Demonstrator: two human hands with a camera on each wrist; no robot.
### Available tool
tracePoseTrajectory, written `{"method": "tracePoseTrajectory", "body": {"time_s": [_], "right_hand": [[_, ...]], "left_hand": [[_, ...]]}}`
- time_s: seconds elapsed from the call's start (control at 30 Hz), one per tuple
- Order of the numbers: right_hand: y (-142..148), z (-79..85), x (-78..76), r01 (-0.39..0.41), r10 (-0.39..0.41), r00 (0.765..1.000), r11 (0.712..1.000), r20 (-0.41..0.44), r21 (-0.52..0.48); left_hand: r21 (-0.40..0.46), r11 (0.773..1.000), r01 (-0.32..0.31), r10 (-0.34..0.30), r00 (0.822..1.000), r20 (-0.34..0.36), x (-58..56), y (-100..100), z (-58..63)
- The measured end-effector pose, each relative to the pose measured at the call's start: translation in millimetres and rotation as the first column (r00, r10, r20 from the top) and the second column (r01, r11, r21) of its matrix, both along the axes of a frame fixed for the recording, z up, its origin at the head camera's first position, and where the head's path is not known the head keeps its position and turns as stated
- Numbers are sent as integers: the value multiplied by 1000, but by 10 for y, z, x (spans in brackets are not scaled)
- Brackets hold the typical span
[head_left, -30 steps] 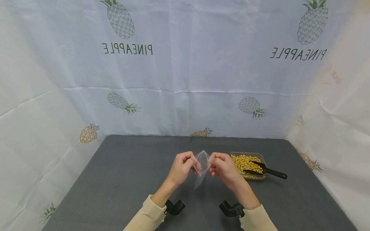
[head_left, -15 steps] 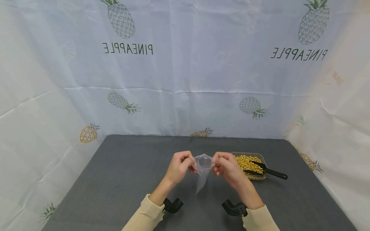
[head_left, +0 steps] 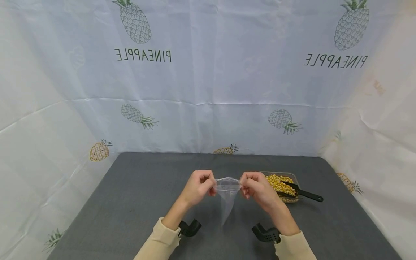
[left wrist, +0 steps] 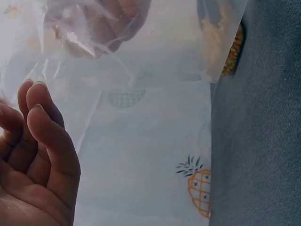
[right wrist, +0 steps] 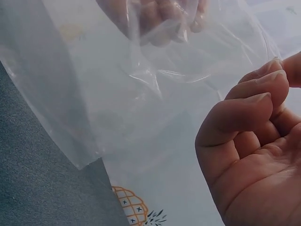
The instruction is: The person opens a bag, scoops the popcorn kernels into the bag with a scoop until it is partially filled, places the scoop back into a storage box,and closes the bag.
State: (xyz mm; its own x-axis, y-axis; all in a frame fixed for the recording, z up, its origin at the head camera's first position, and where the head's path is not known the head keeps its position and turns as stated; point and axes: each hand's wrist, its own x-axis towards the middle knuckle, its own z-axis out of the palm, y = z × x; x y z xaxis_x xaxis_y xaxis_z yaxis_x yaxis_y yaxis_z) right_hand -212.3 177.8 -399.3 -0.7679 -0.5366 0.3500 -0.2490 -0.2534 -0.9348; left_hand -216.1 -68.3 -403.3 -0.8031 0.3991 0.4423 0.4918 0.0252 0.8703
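Note:
A clear plastic bag hangs between the two hands, its mouth held wide and its lower end tapering down above the table. At the bag's left rim my left hand pinches the edge between thumb and curled fingers. My right hand pinches the opposite edge. In the left wrist view the bag looks see-through, and the other hand shows through it. The right wrist view has the bag's film stretched beside the curled fingers. Nothing shows inside the bag.
To the right, just behind the right hand, stands a clear container of yellow corn kernels. A black scoop lies in it, its handle over the right side. The dark grey table is backed by a pineapple-print curtain.
Both hands have moved apart, the left one leftward and the right one slightly rightward. The bag's mouth has spread wider sideways, and its lower end hangs straighter and lower.

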Motion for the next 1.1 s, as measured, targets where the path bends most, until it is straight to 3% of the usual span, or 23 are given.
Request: {"method": "tracePoseTrajectory", "body": {"time_s": [0.37, 0.7, 0.87, 1.0, 1.1], "right_hand": [[26, 24, 8, 23, -23, 1000, 1000, -9, 12], [1, 54, 41, 84, -84, 996, 996, -7, 37], [-6, 61, 50, 101, -101, 995, 995, 9, 16], [-9, 65, 54, 97, -97, 995, 995, 20, 0], [-12, 68, 57, 99, -99, 994, 995, 36, -6]], "left_hand": [[6, 1000, 27, -27, 999, -20, -1, -2, -5], [12, 993, 117, -116, 992, -52, 17, 43, -2], [22, 991, 129, -127, 989, -78, 12, 43, -15], [4, 997, 79, -77, 984, -159, -5, 45, -40], [-28, 999, 42, -47, 969, -243, -22, 59, -65]]}}
